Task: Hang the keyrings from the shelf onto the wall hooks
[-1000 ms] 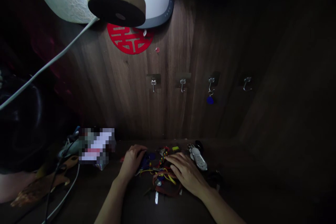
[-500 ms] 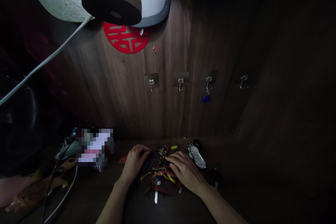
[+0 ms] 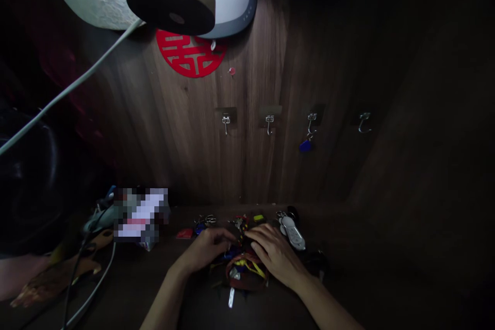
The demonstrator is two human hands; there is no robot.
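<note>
A tangled pile of keys and cords lies on the dark surface between my hands. In it I see a brown strap (image 3: 251, 284), a yellow cord (image 3: 255, 268), something blue (image 3: 232, 253) and a silver key-like strip (image 3: 231, 297). Over the pile's left side, my left hand (image 3: 211, 247) reaches in with fingers bent but apart, holding nothing I can see. My right hand (image 3: 270, 252) rests along the right side, fingers stretched out, tips near a dark patterned cord. Behind my left hand lie a bunch of metal keys (image 3: 207, 219) and a red flat piece (image 3: 184, 233).
A silver oval key holder (image 3: 293, 233) lies right of my right hand, a small yellow-green piece (image 3: 258, 218) behind it. Metal hooks line the wooden wall, one holding a blue tag (image 3: 306, 145). A lamp (image 3: 170, 2) hangs above left; a white cable (image 3: 73, 86) runs from it.
My left hand has moved right and slightly nearer, uncovering the metal keys and blue piece behind it. The brown strap has shifted a little. My right hand stays almost in place.
</note>
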